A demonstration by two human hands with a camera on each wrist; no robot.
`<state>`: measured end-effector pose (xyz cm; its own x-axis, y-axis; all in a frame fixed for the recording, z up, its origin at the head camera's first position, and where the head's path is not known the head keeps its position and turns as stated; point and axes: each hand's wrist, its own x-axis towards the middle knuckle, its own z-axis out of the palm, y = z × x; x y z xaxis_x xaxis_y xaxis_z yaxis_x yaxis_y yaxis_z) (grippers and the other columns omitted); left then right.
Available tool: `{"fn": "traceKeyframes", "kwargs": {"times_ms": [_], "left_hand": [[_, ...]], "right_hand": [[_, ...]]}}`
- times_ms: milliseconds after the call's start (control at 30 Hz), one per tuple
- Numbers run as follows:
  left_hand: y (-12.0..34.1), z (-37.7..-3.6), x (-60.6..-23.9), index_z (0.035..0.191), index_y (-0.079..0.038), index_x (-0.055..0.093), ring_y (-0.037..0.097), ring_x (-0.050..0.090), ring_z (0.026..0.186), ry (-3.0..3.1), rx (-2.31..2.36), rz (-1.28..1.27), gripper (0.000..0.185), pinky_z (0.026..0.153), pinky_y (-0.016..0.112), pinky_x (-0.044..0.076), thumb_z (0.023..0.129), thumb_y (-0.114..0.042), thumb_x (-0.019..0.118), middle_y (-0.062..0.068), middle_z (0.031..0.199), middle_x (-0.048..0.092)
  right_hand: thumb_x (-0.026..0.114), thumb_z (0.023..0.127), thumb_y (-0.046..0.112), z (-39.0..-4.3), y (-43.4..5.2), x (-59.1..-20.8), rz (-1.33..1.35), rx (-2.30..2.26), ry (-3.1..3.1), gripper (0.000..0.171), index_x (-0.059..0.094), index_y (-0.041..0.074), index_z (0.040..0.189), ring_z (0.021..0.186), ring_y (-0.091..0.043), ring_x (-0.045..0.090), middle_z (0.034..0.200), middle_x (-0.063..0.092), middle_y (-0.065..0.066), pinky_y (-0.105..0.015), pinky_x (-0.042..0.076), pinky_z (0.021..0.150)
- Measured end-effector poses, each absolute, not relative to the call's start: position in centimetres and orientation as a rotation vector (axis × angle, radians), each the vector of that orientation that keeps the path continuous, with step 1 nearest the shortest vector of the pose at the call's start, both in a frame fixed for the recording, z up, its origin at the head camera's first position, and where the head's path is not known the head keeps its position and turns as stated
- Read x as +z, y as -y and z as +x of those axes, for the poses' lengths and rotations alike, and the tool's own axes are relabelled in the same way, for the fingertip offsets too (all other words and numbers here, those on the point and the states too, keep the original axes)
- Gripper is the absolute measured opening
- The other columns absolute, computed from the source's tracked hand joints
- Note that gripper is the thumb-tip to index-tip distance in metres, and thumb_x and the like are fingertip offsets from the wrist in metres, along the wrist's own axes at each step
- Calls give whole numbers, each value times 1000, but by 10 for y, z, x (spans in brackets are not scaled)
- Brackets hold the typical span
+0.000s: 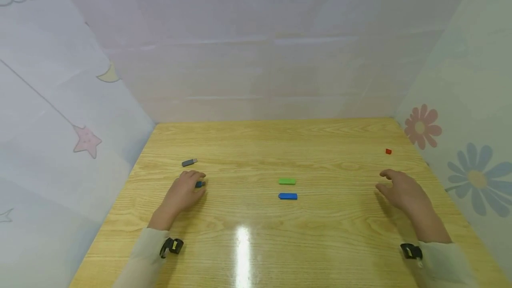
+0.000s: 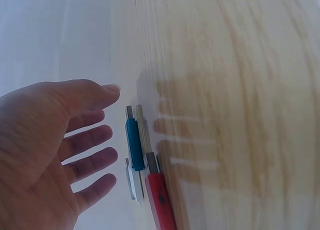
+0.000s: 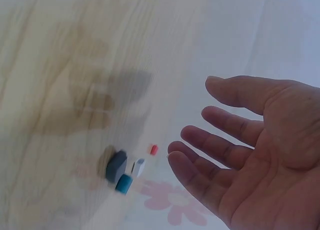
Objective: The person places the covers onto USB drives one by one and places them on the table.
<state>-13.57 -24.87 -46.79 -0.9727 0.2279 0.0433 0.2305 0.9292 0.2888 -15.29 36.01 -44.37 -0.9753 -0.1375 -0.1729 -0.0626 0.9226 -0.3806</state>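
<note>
1. Wood-grain table [image 1: 320, 146] between pale patterned walls; grey stick [image 1: 189, 162] lies far left.
2. Left hand [image 1: 182, 194], fingers relaxed, rests over a small blue stick [image 1: 200, 184]; green block [image 1: 287, 181] and blue block [image 1: 288, 196] sit mid-table.
3. Right hand [image 1: 402, 190] hovers spread, empty, near a red piece [image 1: 388, 151].

We see light wood-grain table [image 1: 320, 146]; small green flat block [image 1: 287, 181]; blue flat block [image 1: 288, 196]; tiny red cube [image 1: 388, 151]; grey stick [image 1: 189, 162].

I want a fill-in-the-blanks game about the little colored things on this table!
The green piece lies just behind the ____ piece.
The left hand is nearest a small ____ stick.
The tiny red piece lies beyond the ____ hand.
Missing words: blue, blue, right.
</note>
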Motion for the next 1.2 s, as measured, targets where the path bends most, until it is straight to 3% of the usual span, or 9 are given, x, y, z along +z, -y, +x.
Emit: {"fn": "traceKeyframes", "kwargs": {"times_ms": [167, 333, 533, 1200], "left_hand": [[254, -135, -469, 131, -1, 62, 40, 53, 125, 3087, -459, -342, 43, 100, 56, 47, 95, -20, 74, 18, 130, 62], [256, -134, -468, 131, -1, 62, 42, 52, 125, 3093, -467, -343, 43, 99, 57, 48, 95, -20, 73, 19, 130, 62], [258, -134, -466, 131, -1, 62, 41, 53, 123, 3115, -452, -322, 42, 98, 57, 48, 95, -19, 73, 19, 130, 61], [259, -136, -466, 129, -1, 63, 40, 56, 119, 3135, -442, -299, 38, 94, 57, 50, 96, -18, 72, 18, 125, 63]], "right_hand": [[59, 101, 25, -155, -373, -445, -136, -546, -2883, 53, 49, -15, 135, 113, -62, 50, 133, 48, -43, -68, 45, 87], [58, 101, 24, -155, -382, -446, -107, -536, -2869, 54, 47, -17, 134, 102, -54, 59, 132, 46, -45, -67, 46, 85], [58, 100, 25, -157, -391, -447, -81, -533, -2849, 56, 46, -18, 134, 114, -63, 46, 133, 44, -45, -69, 44, 88], [60, 99, 24, -162, -412, -459, -66, -474, -2860, 54, 48, -18, 131, 112, -64, 46, 127, 47, -46, -69, 44, 87]]}}
